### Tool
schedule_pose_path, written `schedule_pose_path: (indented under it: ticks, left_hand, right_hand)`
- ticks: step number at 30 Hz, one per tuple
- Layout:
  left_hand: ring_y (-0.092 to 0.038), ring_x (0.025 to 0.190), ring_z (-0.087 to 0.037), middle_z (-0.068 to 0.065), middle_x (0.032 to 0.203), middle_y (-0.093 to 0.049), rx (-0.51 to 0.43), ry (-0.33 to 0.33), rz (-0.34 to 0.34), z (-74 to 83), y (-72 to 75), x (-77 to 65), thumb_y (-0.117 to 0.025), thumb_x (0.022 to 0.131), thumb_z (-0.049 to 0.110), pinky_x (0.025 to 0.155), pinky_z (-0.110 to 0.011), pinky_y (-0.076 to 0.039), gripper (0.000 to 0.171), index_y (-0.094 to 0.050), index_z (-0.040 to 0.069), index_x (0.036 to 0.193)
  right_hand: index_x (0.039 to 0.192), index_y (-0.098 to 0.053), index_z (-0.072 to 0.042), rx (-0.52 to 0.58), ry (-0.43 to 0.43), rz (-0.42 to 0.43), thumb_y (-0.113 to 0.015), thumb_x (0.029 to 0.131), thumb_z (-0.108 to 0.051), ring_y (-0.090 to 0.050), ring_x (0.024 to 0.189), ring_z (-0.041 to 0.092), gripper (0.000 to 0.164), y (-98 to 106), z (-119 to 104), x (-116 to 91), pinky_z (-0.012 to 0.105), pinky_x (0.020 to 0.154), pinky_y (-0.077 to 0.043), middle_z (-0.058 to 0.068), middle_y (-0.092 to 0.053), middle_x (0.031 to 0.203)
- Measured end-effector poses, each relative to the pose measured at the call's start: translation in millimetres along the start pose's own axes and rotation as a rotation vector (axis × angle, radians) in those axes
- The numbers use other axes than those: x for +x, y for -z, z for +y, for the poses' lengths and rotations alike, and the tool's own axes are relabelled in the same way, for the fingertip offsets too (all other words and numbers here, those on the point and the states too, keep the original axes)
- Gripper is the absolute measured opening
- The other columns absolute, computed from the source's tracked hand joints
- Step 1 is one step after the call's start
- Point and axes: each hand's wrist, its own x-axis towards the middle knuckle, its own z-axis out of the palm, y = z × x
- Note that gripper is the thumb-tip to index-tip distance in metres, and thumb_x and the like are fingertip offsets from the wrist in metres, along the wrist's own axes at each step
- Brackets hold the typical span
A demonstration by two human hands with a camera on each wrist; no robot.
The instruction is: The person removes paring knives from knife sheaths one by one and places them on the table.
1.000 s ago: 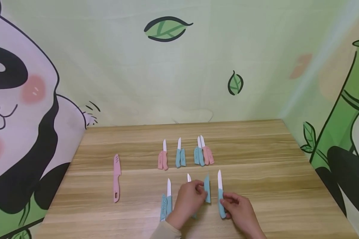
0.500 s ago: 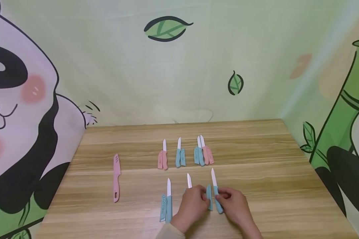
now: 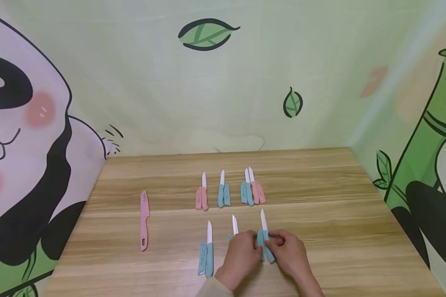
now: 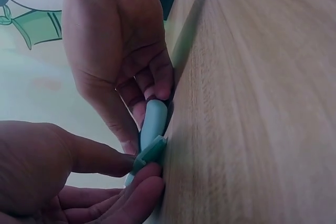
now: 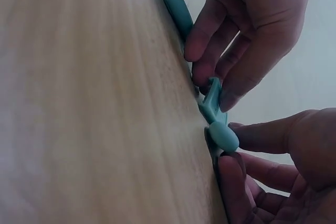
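My right hand (image 3: 290, 253) pinches the blue handle of a white-bladed paring knife (image 3: 264, 220), whose tip points away from me. Against the handle's left side lies a blue blade sheath (image 3: 260, 237), pinched by my left hand (image 3: 241, 253). In the left wrist view, thumb and fingers close on the sheath (image 4: 151, 151) right beside the knife handle (image 4: 154, 121). The right wrist view has the rounded handle end (image 5: 224, 137) between my right thumb and fingers, low at the tabletop. Another white-bladed knife (image 3: 235, 224) is partly hidden behind my left hand.
Left of my hands lies a blue knife (image 3: 209, 260) with its sheath (image 3: 202, 258). Along the back are pink and blue knives (image 3: 221, 194) with sheaths beside them. A pink knife (image 3: 144, 220) lies far left on the wooden table (image 3: 338, 198). A printed cloth rises behind.
My right hand has brought the knife leftward until its handle meets the sheath. My left hand has shifted slightly right and nearer to me with the sheath.
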Motion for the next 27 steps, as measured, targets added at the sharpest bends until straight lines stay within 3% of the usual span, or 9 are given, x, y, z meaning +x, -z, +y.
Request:
schedule_pose_path:
  ticks: [6, 11, 20, 27]
  left_hand:
    - [-0.059, 0.066, -0.014, -0.01, 0.081, -0.07, 0.013, 0.006, -0.019, 2.9, -2.8, 0.0, -0.075, 0.089, 0.008, 0.055, -0.028, -0.05, 0.035, -0.067, -0.006, 0.12]
    - [-0.066, 0.072, -0.019, -0.016, 0.087, -0.073, 0.028, 0.003, -0.019, 5.4, -3.9, -1.8, -0.075, 0.089, 0.007, 0.057, -0.034, -0.056, 0.034, -0.065, -0.007, 0.119]
    - [-0.06, 0.066, -0.017, -0.013, 0.08, -0.068, 0.034, 0.018, -0.047, 8.9, -4.4, -5.9, -0.076, 0.088, 0.007, 0.052, -0.032, -0.052, 0.036, -0.064, -0.006, 0.12]
    - [-0.061, 0.063, -0.017, -0.008, 0.074, -0.065, 0.047, -0.002, -0.029, 10.0, -4.3, -8.3, -0.077, 0.088, 0.007, 0.05, -0.03, -0.049, 0.036, -0.063, -0.005, 0.119]
  right_hand:
    - [0.115, -0.077, -0.009, 0.063, -0.024, -0.01, -0.081, 0.088, -0.017, -0.058, 0.055, 0.01, 0.029, -1.3, 2.6, 2.3, 0.023, 0.051, -0.045, -0.001, -0.064, 0.073]
    - [0.116, -0.076, -0.008, 0.097, -0.037, -0.024, -0.079, 0.089, -0.017, -0.059, 0.051, 0.012, 0.028, -1.0, 3.6, 2.3, 0.024, 0.047, -0.047, 0.0, -0.064, 0.074]
    - [0.114, -0.075, -0.007, 0.148, -0.062, -0.044, -0.074, 0.092, -0.012, -0.059, 0.051, 0.013, 0.023, -0.1, 6.0, 2.2, 0.025, 0.046, -0.053, 0.003, -0.063, 0.075]
    - [0.113, -0.074, -0.006, 0.168, -0.086, -0.062, -0.073, 0.091, -0.01, -0.058, 0.051, 0.015, 0.022, 0.4, 7.4, 3.8, 0.025, 0.044, -0.051, 0.004, -0.06, 0.077]
